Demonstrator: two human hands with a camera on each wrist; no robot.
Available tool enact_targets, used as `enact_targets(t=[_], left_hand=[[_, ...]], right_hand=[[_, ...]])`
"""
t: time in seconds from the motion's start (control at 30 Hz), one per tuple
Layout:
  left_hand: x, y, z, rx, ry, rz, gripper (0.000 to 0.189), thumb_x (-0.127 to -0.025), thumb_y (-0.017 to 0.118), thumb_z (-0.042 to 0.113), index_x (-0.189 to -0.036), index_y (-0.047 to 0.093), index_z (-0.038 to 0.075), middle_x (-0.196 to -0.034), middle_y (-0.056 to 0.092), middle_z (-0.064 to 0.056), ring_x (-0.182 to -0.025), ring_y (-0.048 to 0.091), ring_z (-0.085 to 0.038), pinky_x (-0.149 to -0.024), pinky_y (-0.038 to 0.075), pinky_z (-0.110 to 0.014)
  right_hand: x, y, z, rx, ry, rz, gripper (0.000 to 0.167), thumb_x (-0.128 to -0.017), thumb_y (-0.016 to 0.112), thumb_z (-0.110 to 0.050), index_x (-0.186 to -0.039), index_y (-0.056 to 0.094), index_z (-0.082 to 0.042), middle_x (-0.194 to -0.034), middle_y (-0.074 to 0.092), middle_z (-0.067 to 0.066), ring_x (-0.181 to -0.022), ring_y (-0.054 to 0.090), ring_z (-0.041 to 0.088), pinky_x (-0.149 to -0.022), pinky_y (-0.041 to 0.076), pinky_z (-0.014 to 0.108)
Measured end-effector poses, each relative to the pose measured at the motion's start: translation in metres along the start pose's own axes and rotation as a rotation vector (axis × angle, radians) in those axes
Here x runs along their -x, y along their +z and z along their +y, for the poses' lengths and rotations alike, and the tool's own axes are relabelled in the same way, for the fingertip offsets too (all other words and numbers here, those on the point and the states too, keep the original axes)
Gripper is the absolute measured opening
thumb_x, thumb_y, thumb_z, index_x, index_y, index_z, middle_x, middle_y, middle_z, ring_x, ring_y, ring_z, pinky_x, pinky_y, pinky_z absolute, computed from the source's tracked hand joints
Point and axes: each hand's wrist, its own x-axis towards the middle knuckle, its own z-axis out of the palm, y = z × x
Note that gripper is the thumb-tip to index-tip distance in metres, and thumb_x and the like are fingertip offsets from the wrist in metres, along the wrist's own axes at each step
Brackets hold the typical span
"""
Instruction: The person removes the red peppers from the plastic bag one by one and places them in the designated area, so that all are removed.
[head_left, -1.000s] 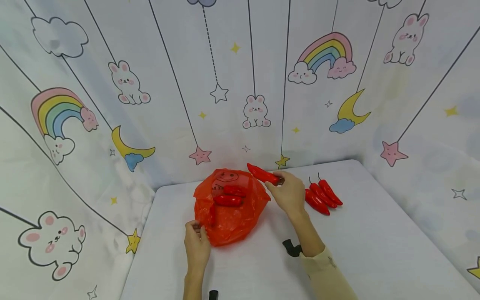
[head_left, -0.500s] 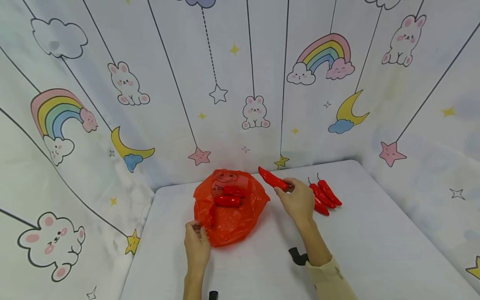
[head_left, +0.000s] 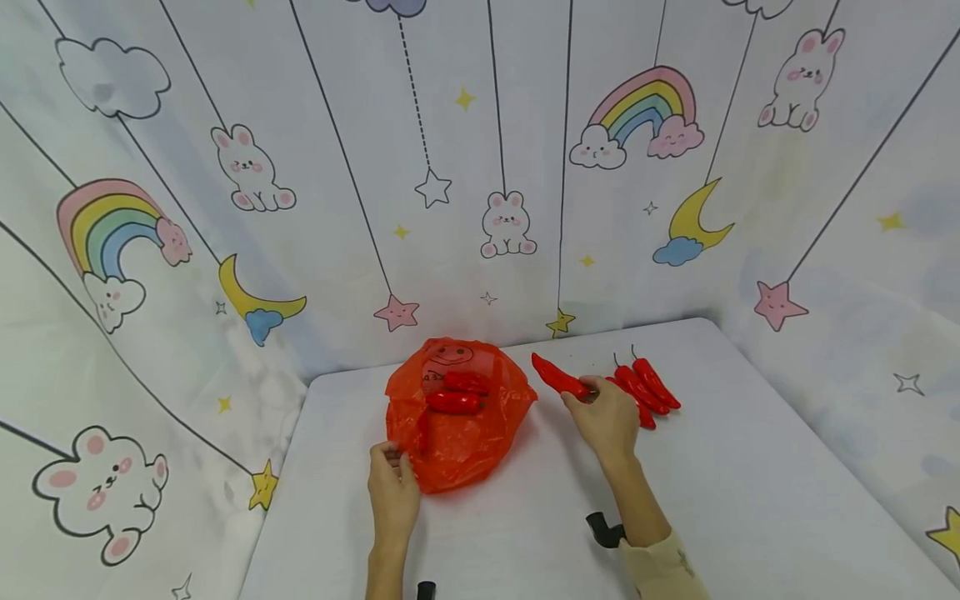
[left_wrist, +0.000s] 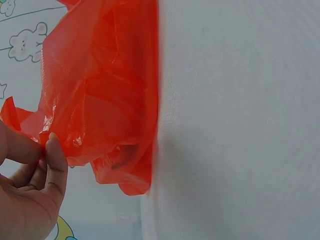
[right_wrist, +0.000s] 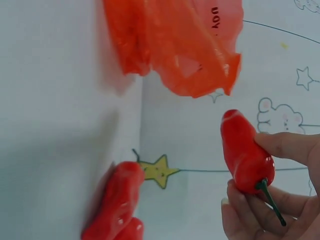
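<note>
A red plastic bag point(head_left: 468, 450) stands with its mouth spread on the table, and a few red chili peppers point(head_left: 456, 402) show inside it. My left hand point(head_left: 394, 487) pinches the bag's near left edge between thumb and fingers, as the left wrist view shows up close. To the right of the bag, my right hand point(head_left: 609, 419) holds a red chili pepper point(right_wrist: 245, 152) by its stem end, tip pointing up and left. The green stem hangs free below the fingers in the right wrist view. Just behind that hand lie several more chili peppers point(head_left: 656, 383), partly hidden by it.
The white table point(head_left: 750, 483) meets a patterned cloth backdrop point(head_left: 345, 208) at its back and sides. A black camera mount point(head_left: 604, 530) sits by the right wrist, and another black piece point(head_left: 426, 591) is by the left forearm.
My right hand has moved right and slightly down with its chili pepper, away from the bag and toward the peppers on the table. My left hand stays at the bag's edge.
</note>
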Motion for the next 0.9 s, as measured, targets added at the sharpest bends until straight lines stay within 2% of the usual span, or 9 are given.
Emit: enact_targets(t=[0.17, 0.37, 0.63, 0.9], left_hand=[[0.001, 0.002, -0.001, 0.005, -0.005, -0.001, 0.021, -0.104, 0.056, 0.0, -0.124, 0.05, -0.001, -0.108, 0.06, -0.013, -0.093, 0.06, -0.022, -0.078, 0.053, -0.025], [0.0, 0.003, -0.004, 0.007, 0.018, 0.011, 0.021, -0.104, 0.056, -0.001, -0.123, 0.05, -0.001, -0.107, 0.061, -0.013, -0.092, 0.06, -0.022, -0.077, 0.053, -0.023], [0.001, 0.003, -0.003, 0.004, 0.006, 0.007, 0.022, -0.103, 0.057, -0.001, -0.123, 0.05, 0.0, -0.108, 0.06, -0.012, -0.093, 0.059, -0.021, -0.077, 0.053, -0.024], [0.001, 0.002, -0.003, 0.006, -0.002, -0.002, 0.022, -0.104, 0.056, 0.001, -0.125, 0.049, 0.0, -0.108, 0.06, -0.012, -0.093, 0.059, -0.021, -0.078, 0.054, -0.024]], right_hand=[[0.006, 0.005, 0.017, 0.019, 0.0, 0.003, 0.045, -0.086, 0.085, -0.029, -0.122, 0.075, -0.005, -0.093, 0.076, 0.013, -0.074, 0.065, 0.026, -0.063, 0.051, 0.037], [0.013, 0.014, 0.03, 0.051, 0.0, -0.004, 0.045, -0.085, 0.085, -0.03, -0.119, 0.075, -0.003, -0.09, 0.076, 0.012, -0.071, 0.064, 0.025, -0.061, 0.055, 0.039], [0.021, 0.024, 0.043, 0.08, 0.052, -0.008, 0.048, -0.084, 0.086, -0.029, -0.12, 0.074, 0.0, -0.1, 0.077, 0.017, -0.083, 0.07, 0.032, -0.071, 0.06, 0.049], [0.026, 0.029, 0.057, 0.067, 0.084, -0.007, 0.044, -0.087, 0.083, -0.029, -0.118, 0.073, 0.0, -0.103, 0.076, 0.018, -0.089, 0.071, 0.035, -0.076, 0.061, 0.054]])
